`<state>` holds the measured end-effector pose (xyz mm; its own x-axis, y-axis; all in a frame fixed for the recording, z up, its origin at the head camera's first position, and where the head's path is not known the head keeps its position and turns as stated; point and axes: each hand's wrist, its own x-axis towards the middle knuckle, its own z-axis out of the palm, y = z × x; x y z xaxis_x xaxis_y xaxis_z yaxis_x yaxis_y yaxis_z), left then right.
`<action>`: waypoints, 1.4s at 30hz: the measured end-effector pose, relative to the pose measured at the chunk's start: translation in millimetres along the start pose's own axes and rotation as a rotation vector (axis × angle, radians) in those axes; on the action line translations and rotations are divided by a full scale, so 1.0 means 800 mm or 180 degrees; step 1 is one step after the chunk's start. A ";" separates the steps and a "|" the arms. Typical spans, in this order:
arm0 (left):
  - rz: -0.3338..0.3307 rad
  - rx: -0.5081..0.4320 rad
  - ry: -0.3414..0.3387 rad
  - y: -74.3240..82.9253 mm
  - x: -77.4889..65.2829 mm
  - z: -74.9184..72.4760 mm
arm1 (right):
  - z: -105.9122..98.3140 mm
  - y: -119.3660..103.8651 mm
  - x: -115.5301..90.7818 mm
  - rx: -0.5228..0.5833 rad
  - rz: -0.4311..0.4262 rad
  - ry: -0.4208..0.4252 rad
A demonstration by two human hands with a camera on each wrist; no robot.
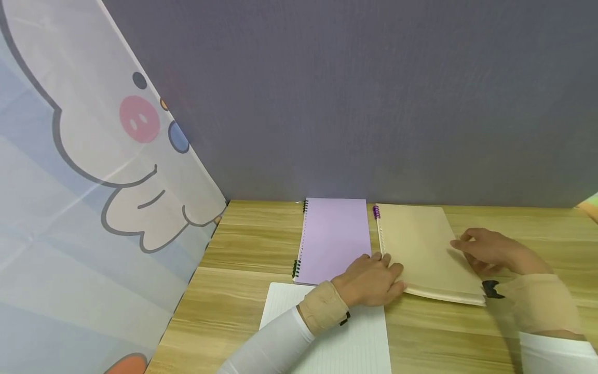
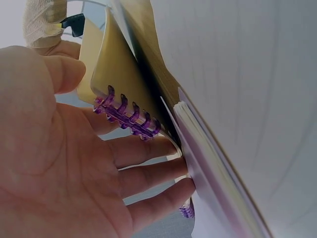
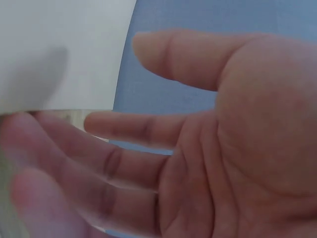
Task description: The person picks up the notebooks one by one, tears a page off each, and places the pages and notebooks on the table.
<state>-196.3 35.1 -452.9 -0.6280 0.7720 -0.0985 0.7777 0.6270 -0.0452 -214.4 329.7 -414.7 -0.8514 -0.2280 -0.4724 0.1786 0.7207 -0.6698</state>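
A cream spiral notebook point(image 1: 416, 244) with purple rings point(image 2: 130, 119) lies on the right, its lower edge slightly raised. My left hand point(image 1: 374, 280) is at its lower left corner, fingers extended beside the ring spine and thumb near the bottom edge. Along the notebook's right edge is my right hand point(image 1: 488, 252). In the right wrist view that hand's thumb point(image 3: 173, 57) stands apart from its fingers point(image 3: 133, 129), which reach to the edge of a pale page point(image 3: 59, 49). Left of the cream notebook lies a lilac spiral notebook point(image 1: 334, 239).
A white lined notebook page point(image 1: 359, 343) lies in front, partly under my left forearm. The wood-grain table point(image 1: 224, 291) meets a grey panel point(image 1: 350, 104) at the back. On the left hangs a cartoon-printed cloth point(image 1: 70, 234).
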 end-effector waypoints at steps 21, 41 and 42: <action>0.0052 0.0240 0.0125 0.005 -0.001 0.003 | -0.007 -0.002 -0.020 -0.0127 -0.0069 -0.0209; 0.0158 -0.0135 0.0249 -0.008 -0.002 0.003 | -0.010 -0.036 -0.041 -0.0571 -0.1415 0.0556; 0.0161 -0.0178 0.0247 -0.009 -0.002 0.002 | -0.009 -0.037 -0.042 -0.0633 -0.1524 0.0641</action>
<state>-200.7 29.3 -454.3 -0.5899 0.8072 -0.0219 0.8071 0.5902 0.0136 -194.5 320.8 -375.3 -0.8955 -0.4449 -0.0098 -0.3314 0.6815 -0.6525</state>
